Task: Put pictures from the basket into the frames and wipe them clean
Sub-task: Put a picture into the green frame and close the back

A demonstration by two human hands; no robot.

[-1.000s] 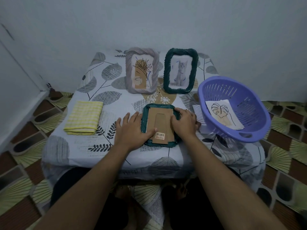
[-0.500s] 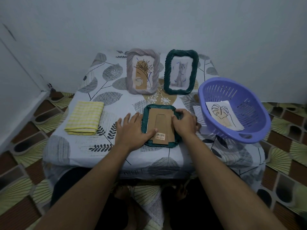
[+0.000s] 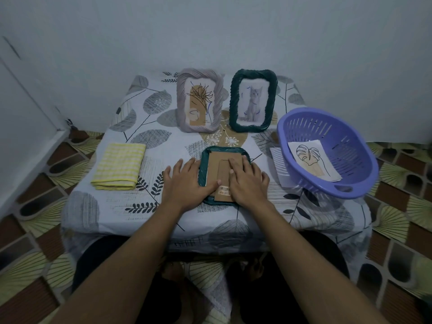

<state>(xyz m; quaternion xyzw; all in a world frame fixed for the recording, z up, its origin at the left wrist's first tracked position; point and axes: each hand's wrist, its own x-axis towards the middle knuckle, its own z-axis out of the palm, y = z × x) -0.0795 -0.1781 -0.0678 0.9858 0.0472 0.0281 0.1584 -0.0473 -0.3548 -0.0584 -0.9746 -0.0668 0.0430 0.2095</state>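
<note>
Pressing on face-down dark green rope-rimmed frame (image 3: 224,149) near front edge of cloth-covered table (image 3: 131,206). Had left hand (image 3: 184,185) flat on left rim, right hand (image 3: 247,183) flat on brown cardboard backing (image 3: 216,163); gripped nothing. Saw leaf-drawing paper picture (image 3: 313,160) in purple plastic basket (image 3: 348,141), right edge.

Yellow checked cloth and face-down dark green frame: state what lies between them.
Head view: between the yellow checked cloth and dark green frame, only the left hand rests flat on the leaf-print tablecloth.
</note>
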